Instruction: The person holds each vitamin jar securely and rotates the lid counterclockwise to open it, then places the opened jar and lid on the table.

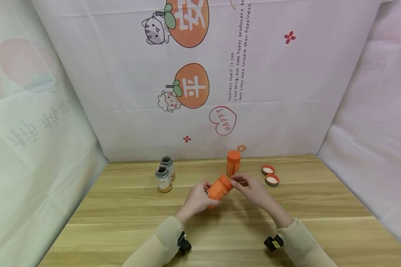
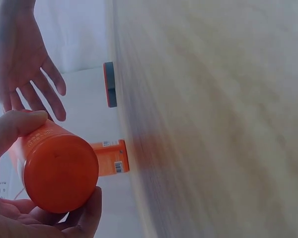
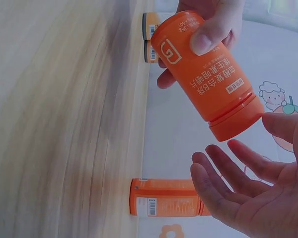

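Note:
My left hand (image 1: 198, 199) grips an orange supplement bottle (image 3: 203, 64) around its body, thumb on one side and fingers on the other. The bottle is tilted above the table, its orange cap (image 3: 237, 119) on and pointing toward my right hand (image 1: 253, 190). In the right wrist view, the right thumb tip meets the cap's edge while the other fingers spread loosely below it, not closed around it. Just behind, a second orange bottle (image 1: 233, 165) stands upright with its cap on. The left wrist view shows the held bottle's round base (image 2: 61, 173).
Two uncapped bottles with grey necks, a front one (image 1: 163, 181) and a rear one (image 1: 172, 172), stand at the back left of the wooden table (image 1: 127, 215). Two orange-and-grey lids (image 1: 268, 170) lie inside-up at the back right. A printed white cloth (image 1: 270, 92) hangs behind.

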Tool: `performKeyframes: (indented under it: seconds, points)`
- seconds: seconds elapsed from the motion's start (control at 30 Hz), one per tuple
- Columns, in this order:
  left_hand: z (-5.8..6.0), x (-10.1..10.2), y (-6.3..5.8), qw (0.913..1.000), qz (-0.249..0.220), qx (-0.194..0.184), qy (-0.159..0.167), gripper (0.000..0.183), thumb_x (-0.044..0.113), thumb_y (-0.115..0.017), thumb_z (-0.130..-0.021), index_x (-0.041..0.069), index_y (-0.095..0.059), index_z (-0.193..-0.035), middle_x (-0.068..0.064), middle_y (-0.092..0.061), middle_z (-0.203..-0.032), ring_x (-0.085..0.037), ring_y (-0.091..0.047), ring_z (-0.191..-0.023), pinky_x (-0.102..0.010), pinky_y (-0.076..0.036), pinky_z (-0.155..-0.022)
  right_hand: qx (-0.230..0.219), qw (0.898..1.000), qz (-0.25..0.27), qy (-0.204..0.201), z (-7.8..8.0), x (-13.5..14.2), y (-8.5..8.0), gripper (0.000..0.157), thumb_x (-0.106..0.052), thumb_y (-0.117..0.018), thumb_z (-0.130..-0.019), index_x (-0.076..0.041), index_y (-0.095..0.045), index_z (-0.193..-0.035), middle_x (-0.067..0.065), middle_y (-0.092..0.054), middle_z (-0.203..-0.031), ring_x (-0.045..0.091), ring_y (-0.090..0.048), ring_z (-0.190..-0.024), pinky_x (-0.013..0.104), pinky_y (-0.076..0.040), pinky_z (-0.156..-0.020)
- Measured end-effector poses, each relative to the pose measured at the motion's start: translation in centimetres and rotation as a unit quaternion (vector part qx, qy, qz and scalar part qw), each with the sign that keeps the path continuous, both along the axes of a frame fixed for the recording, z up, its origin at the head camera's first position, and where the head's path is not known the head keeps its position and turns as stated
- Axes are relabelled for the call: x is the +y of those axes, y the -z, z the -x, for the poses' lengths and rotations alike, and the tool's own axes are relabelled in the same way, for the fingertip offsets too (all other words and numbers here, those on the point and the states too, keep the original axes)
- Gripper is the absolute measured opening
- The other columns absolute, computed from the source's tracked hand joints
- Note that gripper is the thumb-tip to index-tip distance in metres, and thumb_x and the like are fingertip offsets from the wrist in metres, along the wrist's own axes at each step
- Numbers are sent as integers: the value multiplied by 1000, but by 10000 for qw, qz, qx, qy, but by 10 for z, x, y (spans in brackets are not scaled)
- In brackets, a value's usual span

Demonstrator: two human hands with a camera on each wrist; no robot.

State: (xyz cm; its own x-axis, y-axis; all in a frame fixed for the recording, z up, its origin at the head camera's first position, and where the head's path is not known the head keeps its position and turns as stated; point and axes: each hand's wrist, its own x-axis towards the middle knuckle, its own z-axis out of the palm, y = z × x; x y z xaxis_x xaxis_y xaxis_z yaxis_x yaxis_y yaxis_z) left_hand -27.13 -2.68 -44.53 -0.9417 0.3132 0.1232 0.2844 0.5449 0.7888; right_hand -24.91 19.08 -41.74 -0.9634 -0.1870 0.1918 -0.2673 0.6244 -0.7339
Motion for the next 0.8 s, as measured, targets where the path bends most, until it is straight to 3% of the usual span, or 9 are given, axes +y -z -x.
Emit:
performKeyframes:
  seconds: [0.33, 0.8]
  points:
    - [-9, 0, -1, 9998, -88, 1, 152, 48, 24, -86, -61, 12, -59, -99, 0, -64, -86, -11, -56, -73, -28, -48, -64, -48, 9995, 236, -205, 1, -8, 2, 42, -44, -52, -95, -13, -60, -121, 7, -64, -113, 22, -61, -97, 30, -52, -73]
    - [-19, 2, -3, 9991, -223, 8, 371, 47, 20, -86, -62, 11, -61, -100, 1, -64, -90, -10, -56, -76, -27, -49, -67, -21, 9997, -218, -113, -1, -17, 1, 44, -47, -53, -93, -13, -63, -118, 3, -66, -98, 14, -60, -86, 28, -50, -69]
